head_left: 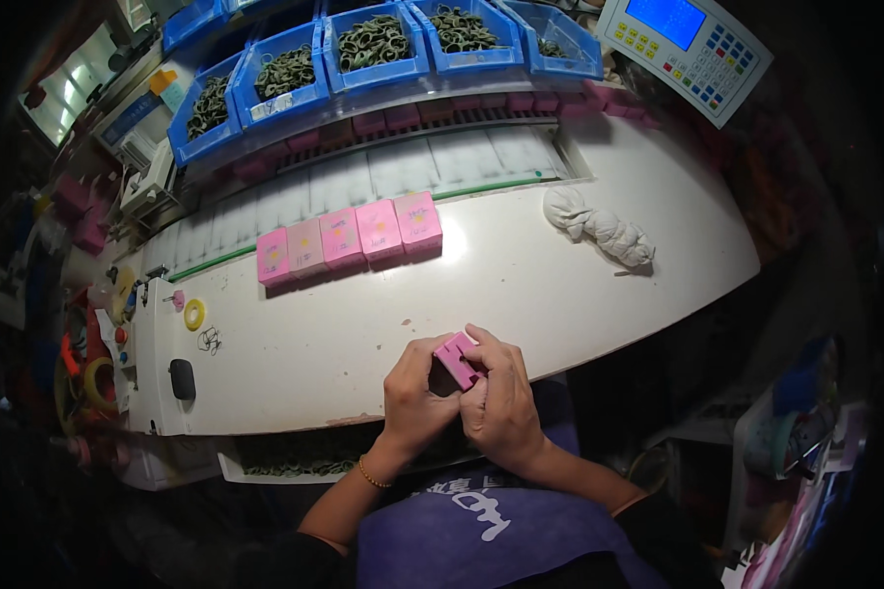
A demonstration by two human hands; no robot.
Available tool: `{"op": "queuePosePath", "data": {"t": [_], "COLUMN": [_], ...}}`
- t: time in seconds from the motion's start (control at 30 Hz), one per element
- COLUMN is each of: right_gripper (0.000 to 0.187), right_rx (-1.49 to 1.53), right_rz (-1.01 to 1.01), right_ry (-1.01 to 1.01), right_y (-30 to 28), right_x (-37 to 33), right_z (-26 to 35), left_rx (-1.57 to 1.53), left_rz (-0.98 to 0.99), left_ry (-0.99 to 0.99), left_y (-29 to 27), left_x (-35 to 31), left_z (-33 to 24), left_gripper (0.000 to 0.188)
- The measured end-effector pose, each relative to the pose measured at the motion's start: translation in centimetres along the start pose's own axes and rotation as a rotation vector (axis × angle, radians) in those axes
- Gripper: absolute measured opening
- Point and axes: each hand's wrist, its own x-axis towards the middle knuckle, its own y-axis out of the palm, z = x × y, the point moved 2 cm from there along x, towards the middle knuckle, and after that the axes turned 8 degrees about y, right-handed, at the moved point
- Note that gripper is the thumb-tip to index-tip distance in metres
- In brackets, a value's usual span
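Note:
Both my hands meet over the front edge of the white table around a small pink block (454, 355) with notches cut in its side. Fingers of my left hand (414, 395) close round its left and far side. My right hand (502, 398) grips the same block from the right, thumb and fingers bent against it. Part of the block is hidden behind my fingers. Farther off on the table stands a row of several pink blocks (340, 239), side by side, with handwriting on their faces.
Blue bins (380, 65) of small green ring-shaped pieces line the back. A crumpled white cloth (599, 232) lies at the right. At the left are a yellow tape roll (194, 314) and a black oval object (182, 379). A keypad panel with a blue screen (686, 54) stands at the back right.

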Motion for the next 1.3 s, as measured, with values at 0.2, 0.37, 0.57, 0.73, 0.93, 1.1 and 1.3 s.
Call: {"op": "queuePosePath", "data": {"t": [0.2,0.37,0.57,0.73,0.93,1.1,1.3], "right_gripper": [0.036,0.040,0.042,0.042,0.032,0.038,0.039], "right_rx": [0.019,0.142,0.207,0.306,0.638,0.711,0.736], "right_rz": [0.012,0.035,0.043,0.081,-0.031,0.310,0.366], "right_ry": [0.006,-0.015,0.012,0.164,-0.069,0.116,0.343], "right_y": [0.2,-0.6,-0.5,-0.9,-3.2,-2.2,-2.9], "right_x": [-0.2,0.1,-0.3,-0.4,0.9,2.6,2.9], "right_z": [-0.4,-0.9,-2.0,-1.7,-0.5,0.0,-1.2], "left_rx": [-0.010,-0.027,-0.046,-0.080,-0.061,0.014,-0.407], "left_rz": [0.001,0.047,0.168,0.159,0.208,0.210,0.125], "left_ry": [0.011,-0.008,-0.020,-0.039,-0.026,-0.030,-0.254], "left_y": [0.1,-0.5,-1.1,-1.1,-1.7,-2.5,-2.6], "left_x": [-0.2,0.2,1.1,0.8,1.7,2.0,0.3], "left_z": [0.3,-0.2,-0.9,-0.2,-1.3,-2.3,-0.5], "left_gripper": [0.048,0.051,0.049,0.050,0.055,0.055,0.044]}}
